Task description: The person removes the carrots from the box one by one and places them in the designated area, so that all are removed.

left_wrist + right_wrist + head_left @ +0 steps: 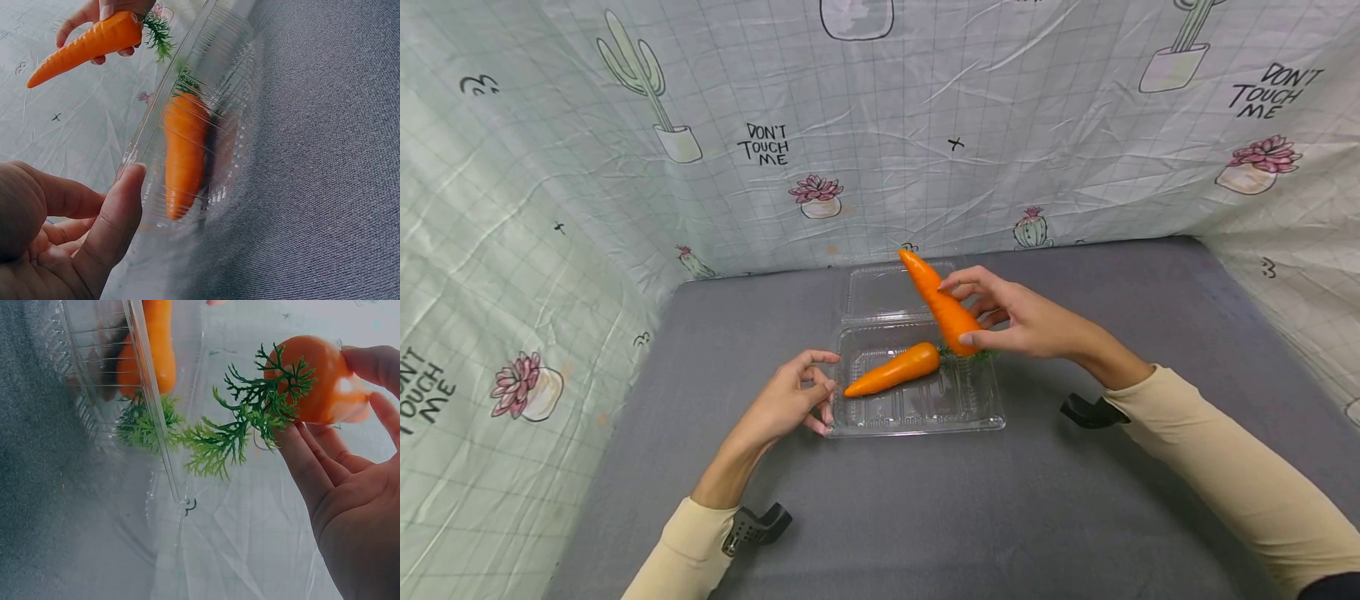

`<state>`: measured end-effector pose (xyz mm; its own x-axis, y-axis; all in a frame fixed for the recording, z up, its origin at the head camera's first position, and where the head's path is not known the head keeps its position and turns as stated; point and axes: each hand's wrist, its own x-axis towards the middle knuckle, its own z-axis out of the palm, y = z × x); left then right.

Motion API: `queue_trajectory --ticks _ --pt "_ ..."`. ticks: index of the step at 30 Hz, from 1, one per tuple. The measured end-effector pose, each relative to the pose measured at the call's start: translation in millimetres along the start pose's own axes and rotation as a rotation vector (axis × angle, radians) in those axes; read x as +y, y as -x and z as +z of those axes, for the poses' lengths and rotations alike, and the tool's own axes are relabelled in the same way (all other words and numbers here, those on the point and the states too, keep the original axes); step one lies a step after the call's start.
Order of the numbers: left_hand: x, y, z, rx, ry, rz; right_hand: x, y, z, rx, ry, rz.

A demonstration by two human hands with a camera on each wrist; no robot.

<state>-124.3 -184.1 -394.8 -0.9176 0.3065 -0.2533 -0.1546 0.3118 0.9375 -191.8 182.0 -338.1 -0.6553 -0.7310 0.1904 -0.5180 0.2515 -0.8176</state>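
My right hand (1011, 321) holds an orange carrot (936, 300) above the back right of a clear plastic container (917, 432), the narrow tip slanting up and away. From its thick end hang green feathery leaves (250, 419), seen in the right wrist view. A second carrot (895, 372) lies inside the container, its tip toward the left and its leaves (140, 422) at the right. At the container's left side is my left hand (790, 396); thumb and fingers pinch the rim (140, 140) in the left wrist view.
The container's hinged lid (880, 292) lies folded open behind its base, near the back of the grey cloth surface (925, 517). A printed curtain (895, 150) with cactus drawings encloses the back and sides. Each wrist carries a black camera mount (1090, 412).
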Motion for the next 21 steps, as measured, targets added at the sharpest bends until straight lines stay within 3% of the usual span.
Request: queue_trajectory --ticks 6,21 --pt "0.5 0.1 0.0 0.004 -0.001 -0.003 3.0 4.4 -2.7 -0.005 0.031 -0.023" --pt "0.4 -0.4 -0.1 0.005 -0.007 -0.011 3.8 15.2 -12.4 0.055 -0.041 0.049"
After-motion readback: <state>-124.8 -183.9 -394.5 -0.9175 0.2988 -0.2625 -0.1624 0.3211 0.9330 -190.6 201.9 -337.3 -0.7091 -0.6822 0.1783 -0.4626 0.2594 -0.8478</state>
